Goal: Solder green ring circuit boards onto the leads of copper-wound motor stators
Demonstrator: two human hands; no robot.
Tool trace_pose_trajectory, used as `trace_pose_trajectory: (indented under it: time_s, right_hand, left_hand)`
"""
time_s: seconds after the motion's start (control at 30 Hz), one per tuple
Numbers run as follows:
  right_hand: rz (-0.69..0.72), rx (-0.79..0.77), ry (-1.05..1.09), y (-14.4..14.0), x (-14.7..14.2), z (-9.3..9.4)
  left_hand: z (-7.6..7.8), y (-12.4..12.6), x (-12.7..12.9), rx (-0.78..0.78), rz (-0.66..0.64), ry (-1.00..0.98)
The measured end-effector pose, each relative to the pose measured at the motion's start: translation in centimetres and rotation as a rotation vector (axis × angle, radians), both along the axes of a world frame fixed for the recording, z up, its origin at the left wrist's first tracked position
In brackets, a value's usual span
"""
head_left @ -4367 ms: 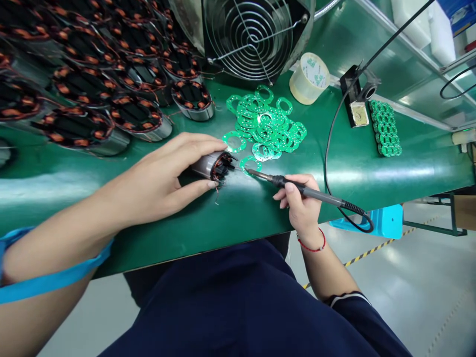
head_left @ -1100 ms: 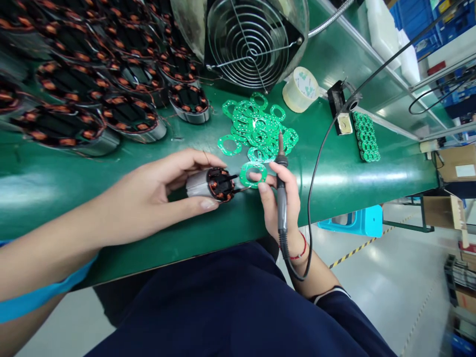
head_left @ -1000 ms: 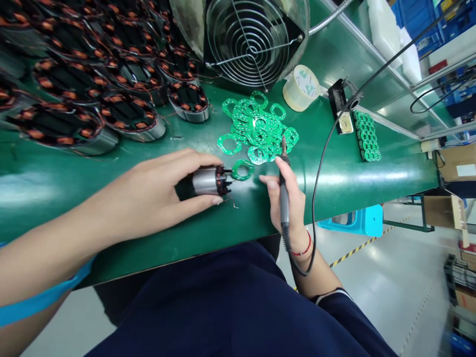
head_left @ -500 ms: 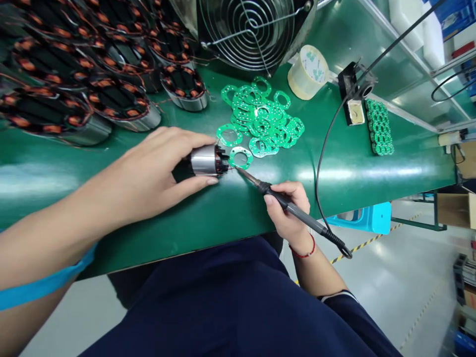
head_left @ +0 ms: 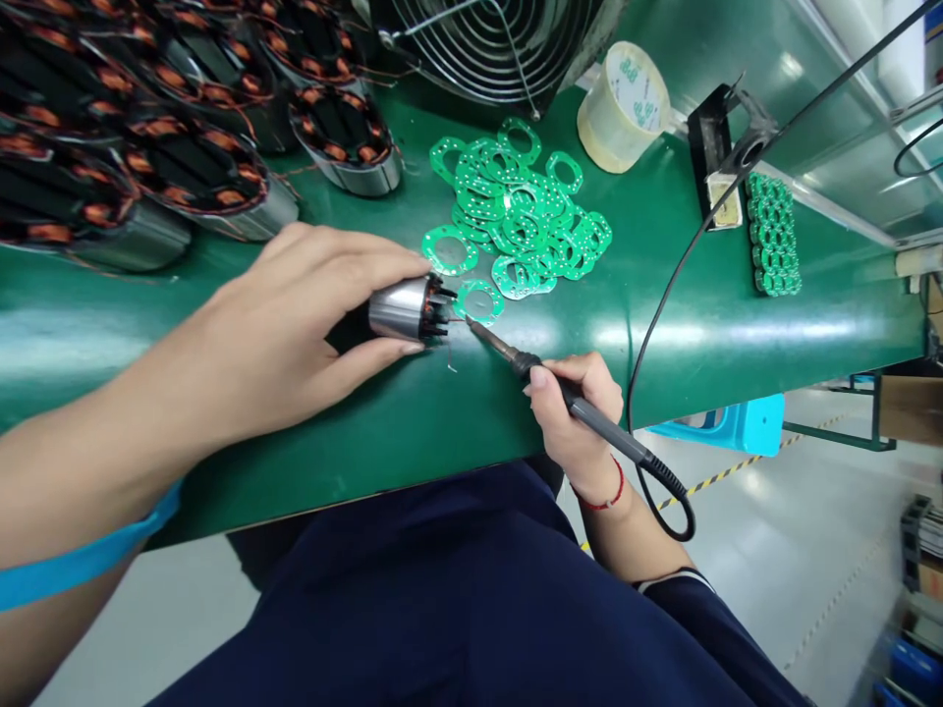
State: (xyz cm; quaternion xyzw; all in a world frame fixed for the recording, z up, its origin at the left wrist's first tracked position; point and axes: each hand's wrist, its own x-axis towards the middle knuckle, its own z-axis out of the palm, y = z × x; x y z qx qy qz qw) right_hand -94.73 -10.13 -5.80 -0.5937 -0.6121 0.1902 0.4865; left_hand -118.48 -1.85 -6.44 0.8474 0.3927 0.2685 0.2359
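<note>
My left hand (head_left: 316,304) grips a motor stator (head_left: 402,307) lying on its side, thumb below and fingers above. Its end with black prongs and thin wires faces right. My right hand (head_left: 579,407) is closed round the handle of a soldering iron (head_left: 608,429). The iron's tip points left and sits close to the wires at the stator's end; whether it touches them I cannot tell. Just behind the tip lies a single green ring-shaped circuit board (head_left: 490,316). Beyond it is a loose pile of similar green ring boards (head_left: 526,211).
Several wound stators (head_left: 198,177) stand at the back left, beside a fan with a wire guard (head_left: 493,49). A tape roll (head_left: 615,123), a soldering iron stand (head_left: 711,147) and a block of green boards (head_left: 773,236) are at the back right. The iron's cable (head_left: 670,285) crosses the bench.
The stator has turned slightly in my left hand, and a bent wire now hangs from its end. My right hand keeps the iron beside it. The whole view has shifted a little.
</note>
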Motion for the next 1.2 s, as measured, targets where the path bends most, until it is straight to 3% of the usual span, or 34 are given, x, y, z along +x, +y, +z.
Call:
trace_pose_trajectory:
  time_s: [0.27, 1.0, 1.2]
  right_hand:
    - [0.002, -0.122, 0.226, -0.9, 0.9, -0.9]
    - [-0.004, -0.090, 0.133, -0.4, 0.7, -0.9]
    - [-0.066, -0.114, 0.151, -0.9, 0.8, -1.1]
  left_hand:
    - [0.2, -0.1, -0.3, -0.010, -0.004, 0.024]
    - [-0.3, 0.3, -0.4, 0.014, -0.043, -0.036]
    - [-0.4, 0.0, -0.2, 0.020, -0.027, -0.051]
